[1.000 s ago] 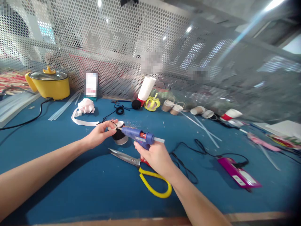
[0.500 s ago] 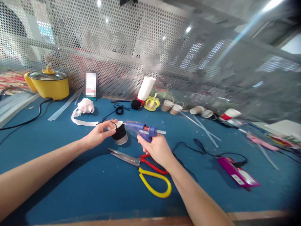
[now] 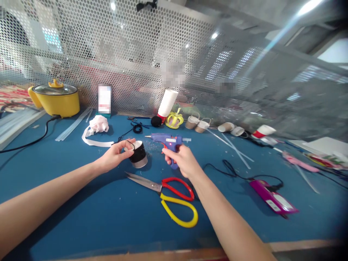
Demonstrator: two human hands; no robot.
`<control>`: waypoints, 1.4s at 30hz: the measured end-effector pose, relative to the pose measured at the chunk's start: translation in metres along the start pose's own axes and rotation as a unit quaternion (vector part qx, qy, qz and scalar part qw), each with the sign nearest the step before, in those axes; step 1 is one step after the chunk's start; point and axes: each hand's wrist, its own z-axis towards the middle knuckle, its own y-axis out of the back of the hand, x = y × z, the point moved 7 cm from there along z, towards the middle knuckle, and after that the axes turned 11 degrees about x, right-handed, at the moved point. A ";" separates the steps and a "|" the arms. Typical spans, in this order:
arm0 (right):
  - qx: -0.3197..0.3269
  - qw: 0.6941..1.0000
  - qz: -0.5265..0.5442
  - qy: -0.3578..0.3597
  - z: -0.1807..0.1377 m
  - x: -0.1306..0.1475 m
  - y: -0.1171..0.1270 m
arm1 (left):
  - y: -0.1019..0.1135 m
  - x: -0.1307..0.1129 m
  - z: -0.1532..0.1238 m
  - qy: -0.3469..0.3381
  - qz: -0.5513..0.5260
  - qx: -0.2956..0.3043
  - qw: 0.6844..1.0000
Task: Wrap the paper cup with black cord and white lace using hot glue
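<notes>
My left hand (image 3: 121,150) is closed on a small paper cup (image 3: 140,163) at its left side. Black cord (image 3: 139,152) is wound round the upper part of the cup, and a loop of it passes over my fingers; pale wall shows below. My right hand (image 3: 181,159) is wrapped round the grip of a blue hot glue gun (image 3: 166,139). Its nozzle points left, a little above and to the right of the cup, apart from it. A clear glue stick (image 3: 187,140) sticks out of its back. Scissors (image 3: 160,187) with red and yellow handles lie open in front.
A yellow electric pot (image 3: 58,101) stands back left, near crumpled white ribbon (image 3: 99,124). Stacked paper cups (image 3: 168,103), a yellow pumpkin-shaped craft (image 3: 174,119) and small baskets (image 3: 202,125) line the perforated screen. A purple power strip (image 3: 273,199) with cables lies right.
The glue gun has moved up and back from the cup's rim, and its nozzle now sits higher. My left hand and the cup have stayed in place.
</notes>
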 end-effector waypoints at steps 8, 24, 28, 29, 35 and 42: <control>-0.056 0.987 -0.119 -0.097 0.048 -0.043 0.025 | -0.006 -0.022 -0.003 -0.065 0.229 0.029 0.971; 0.172 0.908 -0.374 0.084 0.036 0.071 -0.078 | -0.023 -0.036 -0.007 -0.095 0.386 0.067 0.915; 0.250 0.929 -0.271 0.017 0.042 0.071 -0.093 | -0.021 -0.036 -0.006 -0.097 0.378 0.068 0.918; 0.247 0.942 -0.226 0.009 0.043 0.069 -0.091 | -0.019 -0.035 -0.006 -0.091 0.366 0.068 0.924; 0.183 0.977 0.100 0.035 0.025 0.058 -0.061 | -0.002 -0.021 -0.002 -0.011 0.182 0.047 0.982; 0.098 0.981 0.158 0.049 0.004 0.037 -0.041 | -0.007 -0.017 -0.002 0.055 -0.016 0.051 0.997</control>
